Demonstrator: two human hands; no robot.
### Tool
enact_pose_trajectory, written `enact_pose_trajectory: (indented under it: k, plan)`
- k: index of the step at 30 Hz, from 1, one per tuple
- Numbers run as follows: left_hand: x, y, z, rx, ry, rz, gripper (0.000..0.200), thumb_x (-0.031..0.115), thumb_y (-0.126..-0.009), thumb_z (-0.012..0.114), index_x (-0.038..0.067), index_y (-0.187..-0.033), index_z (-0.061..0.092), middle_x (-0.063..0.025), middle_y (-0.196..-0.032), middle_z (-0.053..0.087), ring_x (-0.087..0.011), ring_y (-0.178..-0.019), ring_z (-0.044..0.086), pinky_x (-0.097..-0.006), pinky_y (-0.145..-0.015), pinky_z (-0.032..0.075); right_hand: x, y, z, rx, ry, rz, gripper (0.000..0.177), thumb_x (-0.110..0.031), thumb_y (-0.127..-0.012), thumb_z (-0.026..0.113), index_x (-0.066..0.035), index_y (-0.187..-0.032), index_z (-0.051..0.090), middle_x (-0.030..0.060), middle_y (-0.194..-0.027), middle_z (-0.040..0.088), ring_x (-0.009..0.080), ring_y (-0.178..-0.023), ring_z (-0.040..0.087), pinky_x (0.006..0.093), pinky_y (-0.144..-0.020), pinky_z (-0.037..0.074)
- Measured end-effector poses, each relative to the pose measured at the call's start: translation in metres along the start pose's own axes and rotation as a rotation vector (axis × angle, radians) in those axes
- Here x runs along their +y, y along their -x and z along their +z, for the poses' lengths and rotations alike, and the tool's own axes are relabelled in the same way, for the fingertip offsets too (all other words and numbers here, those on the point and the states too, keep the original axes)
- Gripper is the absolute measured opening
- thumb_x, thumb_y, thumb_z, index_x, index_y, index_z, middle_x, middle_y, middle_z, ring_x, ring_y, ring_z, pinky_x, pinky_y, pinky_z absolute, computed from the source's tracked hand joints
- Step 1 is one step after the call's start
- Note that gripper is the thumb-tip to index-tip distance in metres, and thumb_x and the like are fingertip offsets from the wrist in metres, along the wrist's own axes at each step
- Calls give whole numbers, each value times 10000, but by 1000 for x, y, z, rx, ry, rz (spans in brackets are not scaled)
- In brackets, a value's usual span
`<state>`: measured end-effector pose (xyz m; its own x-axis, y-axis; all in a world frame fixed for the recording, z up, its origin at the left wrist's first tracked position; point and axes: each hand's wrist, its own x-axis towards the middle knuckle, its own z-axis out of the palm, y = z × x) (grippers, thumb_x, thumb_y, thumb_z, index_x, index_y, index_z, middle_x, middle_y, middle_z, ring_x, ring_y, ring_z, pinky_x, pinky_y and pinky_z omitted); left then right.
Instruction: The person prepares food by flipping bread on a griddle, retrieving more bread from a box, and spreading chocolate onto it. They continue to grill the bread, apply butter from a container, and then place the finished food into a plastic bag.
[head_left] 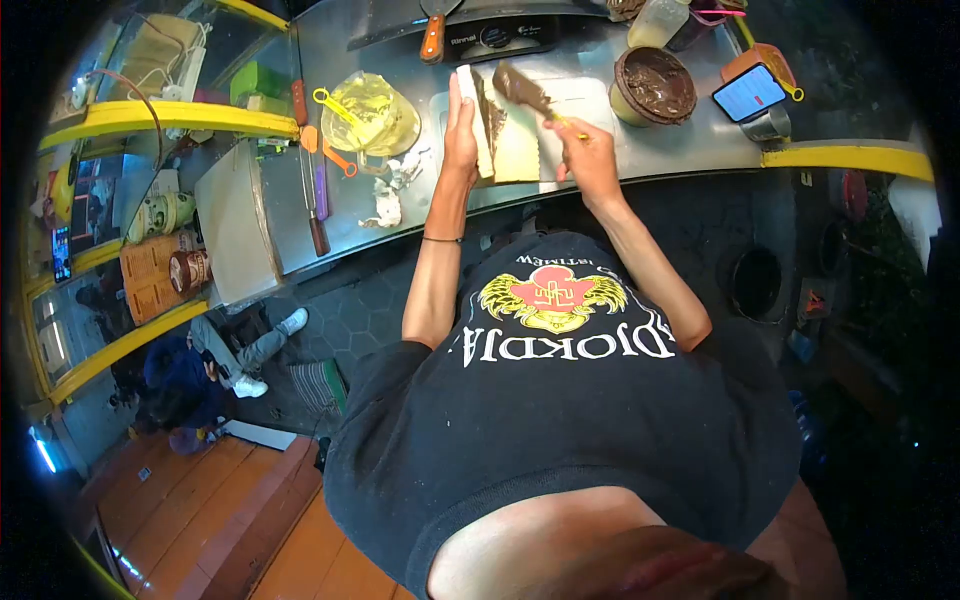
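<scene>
My left hand (461, 138) holds one side of a split white loaf (517, 148) up on edge, fingers stretched along its outer face. Dark chocolate spread shows on the inner face near the fold. The other half lies flat on the steel counter, pale and partly smeared at its left. In my right hand (588, 158) is the yellow handle of a spreading knife (524, 90), its broad blade coated in chocolate and held over the loaf's far end. A tub of chocolate spread (655, 86), smeared around the rim, stands right of the knife.
A tub of yellow spread (372, 114) with a yellow-handled tool stands left of the loaf, near crumpled white paper (388, 200). Knives (318, 195) lie farther left. A phone (750, 93) leans at right; a scraper (433, 37) rests behind. A person (215, 355) sits lower left.
</scene>
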<state>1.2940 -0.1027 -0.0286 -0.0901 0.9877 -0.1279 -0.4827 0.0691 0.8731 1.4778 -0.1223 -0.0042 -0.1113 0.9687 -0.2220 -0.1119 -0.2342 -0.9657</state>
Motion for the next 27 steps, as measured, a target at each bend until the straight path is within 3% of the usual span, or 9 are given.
enact_pose_trajectory:
  k: [2,5,8,10,14,17,20,23,27]
  plan:
    - [-3,-5,1,-2,-326,77,543,180,-1027,323,107,-1537,149,-88,-1517,314,-222,-1348,373,-336,-1106,325,4,2,5,-77,42,-18,274,-207,-960,573,20,-1064,684,-70,-521,362,37,-420,347,222,-395,379]
    - [-3,-1,13,97,-404,57,547,176,-1021,325,86,-1533,155,-93,-1525,303,-215,-1361,357,-332,-1114,305,-4,7,15,-93,33,-71,277,-203,-958,574,25,-1072,681,-69,-522,369,40,-419,352,221,-397,386]
    - [-4,-4,2,88,-188,112,556,178,-1011,340,54,-1525,168,-97,-1532,295,-210,-1374,340,-327,-1128,268,-2,-4,10,-9,-65,-109,284,-209,-958,576,33,-1065,680,-66,-524,368,46,-410,358,220,-396,394]
    - [-3,-1,-2,109,-119,119,531,154,-1007,329,13,-1506,216,-121,-1532,298,-221,-1391,315,-321,-1133,250,8,-7,4,-58,63,1,259,-153,-948,560,71,-1006,676,23,-618,555,82,-442,517,242,-393,449]
    - [-13,-3,-29,-170,-664,257,496,189,-1008,342,10,-1470,316,-112,-1465,405,-220,-1347,387,-325,-1119,287,7,-16,16,-43,-186,-15,247,-144,-944,562,61,-1028,671,-43,-566,411,46,-448,406,242,-388,448]
    - [-10,-1,-27,-71,107,59,463,226,-1021,330,19,-1434,365,-131,-1396,460,-232,-1249,495,-363,-1046,415,-3,-25,9,-4,-246,1,257,-167,-946,576,51,-1042,673,-69,-560,356,31,-455,336,231,-413,448]
    - [-27,0,-66,-183,577,-147,456,279,-1037,303,9,-1391,406,-159,-1365,505,-297,-1231,517,-431,-1050,417,2,-40,-15,-57,-130,38,267,-195,-956,575,22,-1069,681,-71,-567,353,30,-471,348,225,-435,444]
    - [-38,16,-78,-104,708,-209,462,307,-1037,300,8,-1359,441,-167,-1313,553,-301,-1187,553,-443,-1041,425,1,-52,-27,-252,188,-154,261,-218,-950,585,-25,-1082,701,-14,-688,582,35,-544,464,211,-429,441]
    - [-45,15,-91,-136,751,-263,447,301,-1035,317,2,-1318,492,-166,-1266,589,-298,-1164,570,-448,-1033,431,7,-72,-32,-320,481,-161,280,-225,-941,589,-11,-1093,687,79,-797,687,132,-616,592,289,-535,502]
